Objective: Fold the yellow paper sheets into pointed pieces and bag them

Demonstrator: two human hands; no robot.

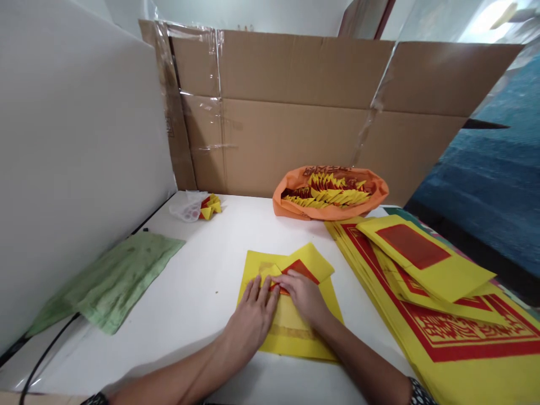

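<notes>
A large yellow paper sheet (pixel 301 343) lies flat on the white table. On top of it is a smaller yellow-and-red sheet of joss paper (pixel 313 263), partly folded at its left end. My left hand (pixel 253 318) rests on both papers with its fingers stretched out, the fingertips by the fold. From the right, my right hand (pixel 307 298) comes in with bent fingers pressed together at the red part of the small sheet, close to the left fingertips. The edge under my fingers is partly hidden.
Folded yellow-and-red papers fill an orange bag (pixel 280 208) at the back. A stack of printed yellow sheets (pixel 476 377) is at right. A green cloth (pixel 122 275) and a clear plastic tray (pixel 185 209) lie at left. A cardboard panel (pixel 291 129) stands behind the table (pixel 194 315).
</notes>
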